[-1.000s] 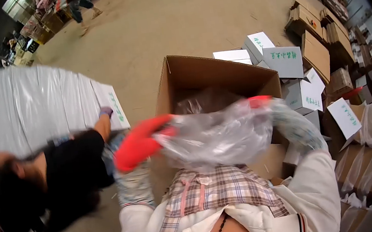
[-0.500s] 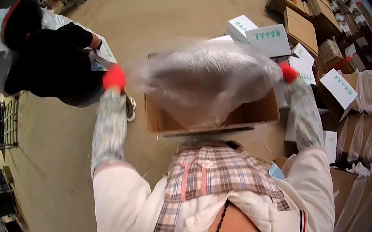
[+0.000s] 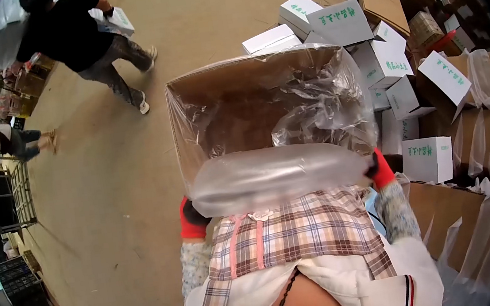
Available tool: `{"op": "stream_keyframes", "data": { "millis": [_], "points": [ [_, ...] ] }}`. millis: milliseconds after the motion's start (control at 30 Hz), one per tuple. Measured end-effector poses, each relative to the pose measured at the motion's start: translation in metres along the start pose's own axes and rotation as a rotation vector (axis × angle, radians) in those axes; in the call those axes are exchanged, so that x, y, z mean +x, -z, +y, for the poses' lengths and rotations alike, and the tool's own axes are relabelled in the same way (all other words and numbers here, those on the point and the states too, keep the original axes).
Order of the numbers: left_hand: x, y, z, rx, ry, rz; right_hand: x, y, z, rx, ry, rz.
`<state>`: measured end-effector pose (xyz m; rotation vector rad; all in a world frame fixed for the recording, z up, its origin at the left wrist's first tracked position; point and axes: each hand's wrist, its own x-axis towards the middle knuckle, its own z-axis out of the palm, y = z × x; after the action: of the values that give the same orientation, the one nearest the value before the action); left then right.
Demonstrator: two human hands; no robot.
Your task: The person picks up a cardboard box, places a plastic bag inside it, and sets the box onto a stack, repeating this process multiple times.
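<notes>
An open cardboard box (image 3: 182, 124) is in front of me, its inside lined with a clear plastic bag (image 3: 279, 176). The bag's near part bulges over the box's near side, close to my checked apron. At the left end of this bulge, my left hand (image 3: 193, 218), in a red and black glove, is closed on the plastic. My right hand (image 3: 381, 170), gloved alike, grips the bag's right end beside the box's near right corner. Crumpled film clings to the right inner wall. Some fingers of both hands are hidden behind the plastic.
White printed boxes (image 3: 339, 23) lie piled at the right, beside bag-lined cartons (image 3: 462, 205). Flattened cardboard (image 3: 383, 5) leans behind them. A person in black (image 3: 77, 32) carries a white box at upper left. Another person (image 3: 2, 138) is at far left.
The bag has come down from billowing above the box to lining it and hanging over the near side. Both my hands moved toward my body. The person in black walked farther off.
</notes>
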<state>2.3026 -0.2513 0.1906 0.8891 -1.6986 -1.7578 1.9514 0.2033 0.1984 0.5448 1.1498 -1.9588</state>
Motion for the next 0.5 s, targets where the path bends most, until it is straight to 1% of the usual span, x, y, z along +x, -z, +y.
{"op": "stream_keyframes", "data": {
  "millis": [67, 100, 133, 167, 233, 267, 300, 333, 367, 400, 467, 500],
  "points": [
    [0.019, 0.018, -0.043, 0.220, -0.088, -0.063, 0.103, 0.016, -0.031, -0.458, 0.136, -0.205],
    [0.052, 0.038, -0.042, 0.194, -0.042, -0.251, 0.153, 0.024, -0.046, -0.663, 0.237, -0.286],
    [0.045, 0.041, -0.033, 0.182, 0.003, -0.348, 0.128, -0.022, -0.064, -0.711, 0.288, -0.282],
    [0.037, 0.043, -0.023, 0.173, 0.050, -0.445, 0.113, -0.049, -0.073, -0.749, 0.288, -0.291],
    [0.031, 0.014, 0.049, -0.941, 0.451, -0.547, 0.082, -0.106, -0.090, -0.825, 0.291, -0.308],
    [0.019, -0.004, 0.061, -0.931, 0.458, -0.547, 0.061, -0.113, -0.085, -0.836, 0.304, -0.358],
    [0.001, -0.019, 0.069, -1.005, 0.380, -0.486, 0.059, -0.094, -0.077, -0.827, 0.278, -0.347],
    [-0.017, -0.022, 0.073, -1.076, 0.299, -0.421, 0.047, -0.084, -0.069, -0.694, 0.293, -0.311],
    [-0.027, -0.012, 0.035, -1.074, 0.313, -0.413, 0.034, -0.077, -0.065, -0.440, 0.205, -0.325],
    [-0.037, -0.009, 0.006, -0.990, 0.322, -0.337, 0.012, -0.087, -0.063, -0.184, 0.120, -0.324],
    [-0.052, -0.010, -0.021, -0.783, 0.326, -0.191, 0.009, -0.067, -0.037, 0.170, 0.036, -0.359],
    [-0.053, -0.018, -0.030, -0.698, 0.322, -0.157, 0.021, -0.040, -0.028, 0.174, 0.026, -0.364]
  ]
}}
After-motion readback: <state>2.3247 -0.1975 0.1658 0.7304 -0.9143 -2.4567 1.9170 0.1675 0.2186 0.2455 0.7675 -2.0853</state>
